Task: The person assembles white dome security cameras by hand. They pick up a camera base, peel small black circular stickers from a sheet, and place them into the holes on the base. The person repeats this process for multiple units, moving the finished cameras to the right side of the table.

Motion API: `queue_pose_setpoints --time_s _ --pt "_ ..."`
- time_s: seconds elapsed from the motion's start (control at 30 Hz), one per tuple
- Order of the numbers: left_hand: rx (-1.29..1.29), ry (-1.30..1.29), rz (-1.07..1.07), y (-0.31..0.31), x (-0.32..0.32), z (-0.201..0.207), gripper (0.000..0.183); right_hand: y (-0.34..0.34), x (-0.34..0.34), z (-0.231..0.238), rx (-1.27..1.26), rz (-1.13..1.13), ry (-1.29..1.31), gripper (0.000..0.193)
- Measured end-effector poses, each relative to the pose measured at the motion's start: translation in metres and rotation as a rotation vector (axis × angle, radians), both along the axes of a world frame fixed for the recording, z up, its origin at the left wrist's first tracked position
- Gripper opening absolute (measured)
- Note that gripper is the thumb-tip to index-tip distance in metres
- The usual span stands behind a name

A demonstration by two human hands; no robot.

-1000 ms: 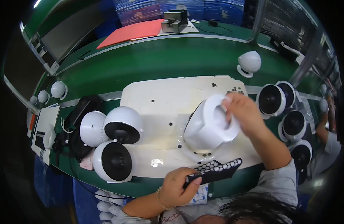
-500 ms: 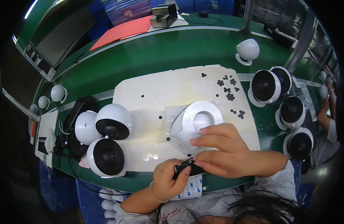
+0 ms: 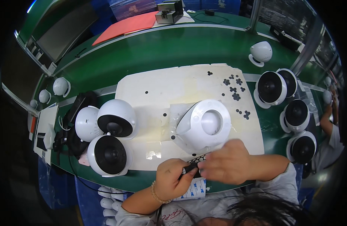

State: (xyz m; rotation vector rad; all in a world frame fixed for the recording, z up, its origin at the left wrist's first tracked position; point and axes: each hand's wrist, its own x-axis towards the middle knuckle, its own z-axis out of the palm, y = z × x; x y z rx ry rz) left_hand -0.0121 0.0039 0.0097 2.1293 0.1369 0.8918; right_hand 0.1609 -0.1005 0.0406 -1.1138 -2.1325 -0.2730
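Note:
At the mat's near edge my left hand (image 3: pixel 171 178) is closed on a black sheet patterned with round dots (image 3: pixel 198 159), thumb on top. My right hand (image 3: pixel 228 162) is just to the right of the sheet. Its fingers are smeared by motion, so I cannot tell whether they hold anything. Beyond my hands, a white rounded camera housing (image 3: pixel 196 126) lies with its ring-shaped base turned up. Small black round pads (image 3: pixel 236 96) are scattered singly and in clusters on the mat's far right.
A pale card mat (image 3: pixel 143 77) covers part of the green bench (image 3: pixel 173 43). White ball-shaped cameras with black faces stand left (image 3: pixel 110 154) and right (image 3: pixel 270 87). A white-and-blue printed sheet (image 3: pixel 196 189) hangs at the front edge. Another person's arm (image 3: pixel 327 117) shows far right.
My right hand has lifted its fingers from over the white housing and moved slightly right, now blurred. More of the dotted sheet shows. The whole view has shifted a little.

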Motion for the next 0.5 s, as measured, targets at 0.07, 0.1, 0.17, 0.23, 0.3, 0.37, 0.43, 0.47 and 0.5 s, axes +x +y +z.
queue_pose_setpoints --time_s 0.07,0.1,0.17,0.23,0.3,0.37,0.43,0.47,0.5 --pt "-0.035 0.014 -0.004 0.000 0.000 0.001 0.008 -0.003 -0.001 -0.003 0.080 0.068 0.035 0.026" --pt "-0.013 -0.004 0.017 0.000 0.000 0.000 0.009 -0.003 -0.001 -0.004 0.119 0.103 0.053 0.026" --pt "0.030 -0.038 0.056 0.000 0.002 -0.003 0.013 -0.002 -0.002 0.000 -0.011 0.053 0.279 0.027" --pt "0.052 -0.021 0.043 -0.001 0.004 -0.002 0.016 0.002 -0.006 0.001 -0.154 0.029 0.514 0.027" --pt "0.079 -0.027 0.038 -0.003 0.007 -0.002 0.018 0.006 -0.012 0.003 -0.306 0.033 0.759 0.028" --pt "0.120 -0.050 0.062 -0.003 0.007 -0.004 0.021 0.008 -0.011 0.003 -0.315 0.068 0.630 0.027" --pt "0.146 -0.012 0.023 0.000 0.006 -0.003 0.024 0.007 -0.008 0.007 -0.374 0.137 0.544 0.027" --pt "0.159 0.006 0.004 0.002 0.005 -0.003 0.026 0.004 -0.006 0.014 -0.430 0.189 0.522 0.028" --pt "0.173 0.011 0.030 0.001 0.005 -0.003 0.027 0.003 -0.005 0.014 -0.426 0.212 0.526 0.028"
